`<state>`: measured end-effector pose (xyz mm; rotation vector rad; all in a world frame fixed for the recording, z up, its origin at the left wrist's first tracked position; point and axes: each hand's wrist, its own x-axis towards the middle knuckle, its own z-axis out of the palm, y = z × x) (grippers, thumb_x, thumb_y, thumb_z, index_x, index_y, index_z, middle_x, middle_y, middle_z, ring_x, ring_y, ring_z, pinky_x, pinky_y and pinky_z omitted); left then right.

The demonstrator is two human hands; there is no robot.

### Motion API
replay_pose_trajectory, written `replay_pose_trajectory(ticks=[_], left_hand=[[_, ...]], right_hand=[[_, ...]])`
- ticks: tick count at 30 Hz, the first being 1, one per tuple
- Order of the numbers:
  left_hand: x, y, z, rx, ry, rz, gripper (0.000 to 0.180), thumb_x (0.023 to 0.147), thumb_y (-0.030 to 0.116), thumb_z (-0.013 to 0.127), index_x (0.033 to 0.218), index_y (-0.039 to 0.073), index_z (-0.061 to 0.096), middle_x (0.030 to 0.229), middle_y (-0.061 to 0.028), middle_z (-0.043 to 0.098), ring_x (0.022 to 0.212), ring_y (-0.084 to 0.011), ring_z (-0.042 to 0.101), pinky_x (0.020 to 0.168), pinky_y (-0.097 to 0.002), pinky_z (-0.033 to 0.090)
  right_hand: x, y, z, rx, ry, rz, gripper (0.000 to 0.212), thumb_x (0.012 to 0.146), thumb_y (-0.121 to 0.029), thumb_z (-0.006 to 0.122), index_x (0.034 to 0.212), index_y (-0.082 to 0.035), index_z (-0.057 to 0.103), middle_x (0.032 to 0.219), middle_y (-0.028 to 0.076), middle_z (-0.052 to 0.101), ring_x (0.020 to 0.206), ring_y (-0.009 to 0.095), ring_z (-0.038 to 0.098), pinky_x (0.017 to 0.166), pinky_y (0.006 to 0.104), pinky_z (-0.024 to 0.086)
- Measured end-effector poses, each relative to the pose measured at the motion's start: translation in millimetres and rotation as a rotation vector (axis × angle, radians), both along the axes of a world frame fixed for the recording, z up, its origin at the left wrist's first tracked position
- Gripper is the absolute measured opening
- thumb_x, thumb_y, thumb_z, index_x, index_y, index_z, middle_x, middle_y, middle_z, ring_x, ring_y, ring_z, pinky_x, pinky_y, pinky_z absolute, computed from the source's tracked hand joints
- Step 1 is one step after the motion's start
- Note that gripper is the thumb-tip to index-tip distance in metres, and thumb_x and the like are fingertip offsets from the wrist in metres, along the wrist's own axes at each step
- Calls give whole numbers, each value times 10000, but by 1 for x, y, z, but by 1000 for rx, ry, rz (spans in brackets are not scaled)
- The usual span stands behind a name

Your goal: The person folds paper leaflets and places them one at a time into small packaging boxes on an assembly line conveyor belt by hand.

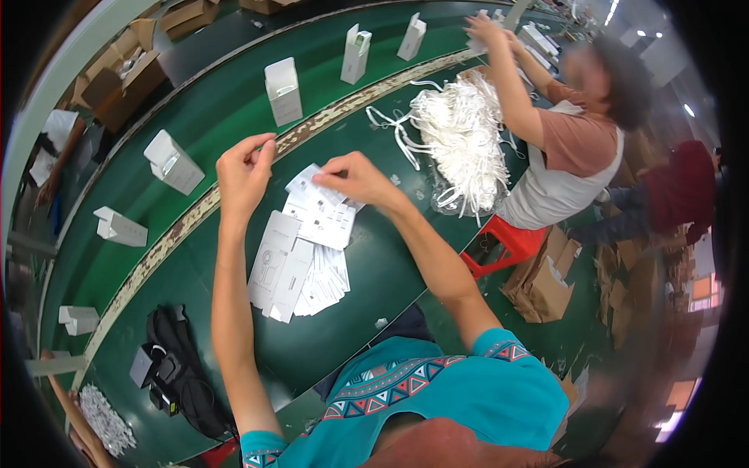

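My right hand pinches the edge of a white printed leaflet at the top of a pile. My left hand is raised by the conveyor's edge, its fingers curled together with nothing visible in them. Below the hands, a fanned stack of white leaflets lies on the green table. A flattened white carton with line drawings overlaps the stack's left side. Past my left hand, open white boxes stand on the green belt, the closest being a tall box and another box.
A heap of white cables lies at the right, by a co-worker near a red stool. A black bag and a pile of small silvery packets are at the left. Brown cartons stand on the floor.
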<state>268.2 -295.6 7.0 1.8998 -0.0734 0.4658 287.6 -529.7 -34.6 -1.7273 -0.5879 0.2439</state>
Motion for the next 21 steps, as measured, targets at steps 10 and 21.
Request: replay_pose_trajectory(ticks=[10,21], left_hand=[[-12,-30,6,-292,404,-379,351,923,200,745,1109,-92,688,821,-99,734,680,-135,674,634,-270,542],[-3,-17,-11,-456,383,-409,195,953,113,674,1042,-59,703,932,-143,743,789,-180,742,668,-267,622]], right_hand=[[0,2,1,474,130,-351,193,942,-103,735,986,84,741,837,69,740,706,77,659,619,214,511],[-2,3,8,298,-106,-94,279,924,97,556,1081,7,769,1032,95,734,781,98,632,655,232,510]])
